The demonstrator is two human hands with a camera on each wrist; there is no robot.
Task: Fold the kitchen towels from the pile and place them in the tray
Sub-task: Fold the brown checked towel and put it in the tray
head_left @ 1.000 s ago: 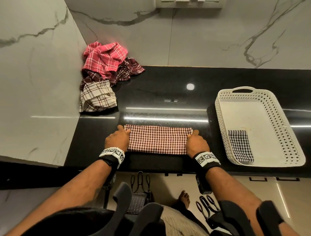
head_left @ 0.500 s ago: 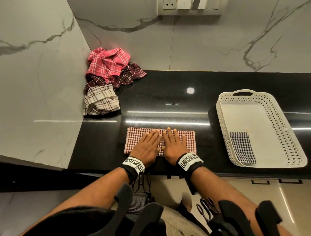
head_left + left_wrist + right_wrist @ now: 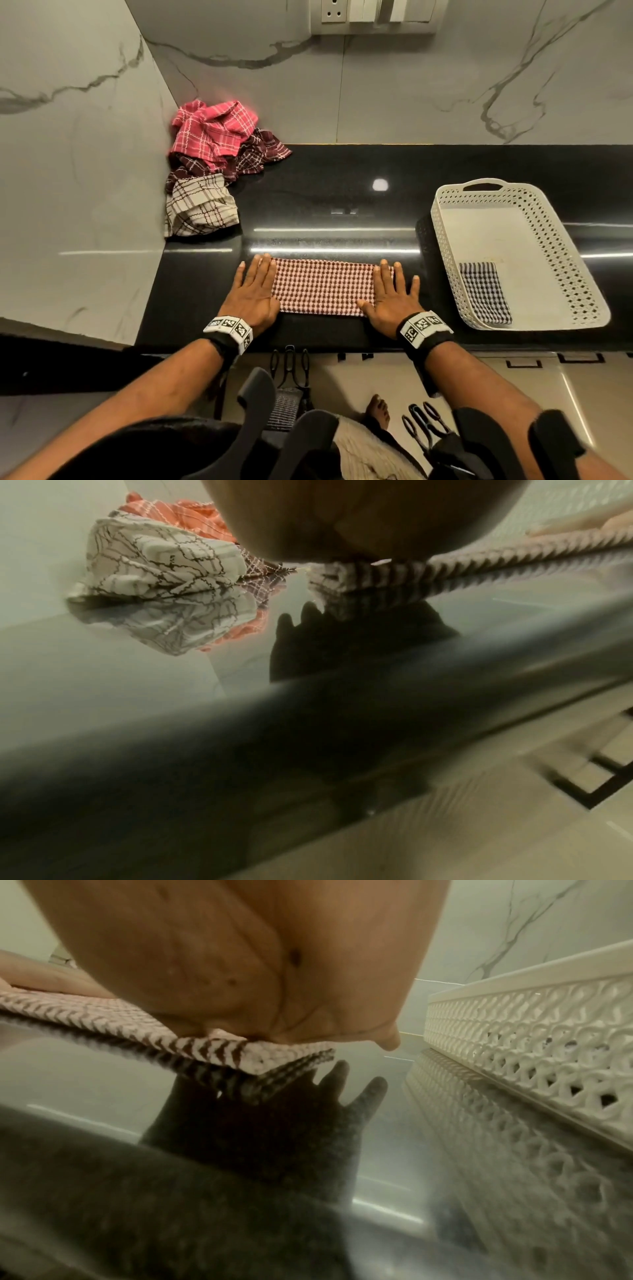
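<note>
Fingers (image 3: 256, 274) flat on red towel (image 3: 322, 286) | tray (image 3: 486, 192): one folded checked towel (image 3: 484, 293)

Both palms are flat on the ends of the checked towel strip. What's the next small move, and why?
Probably pinch one short end with the right hand and fold it across to the left hand: the red-checked towel lies as a long strip, longer than the folded towel already in the tray.
</note>
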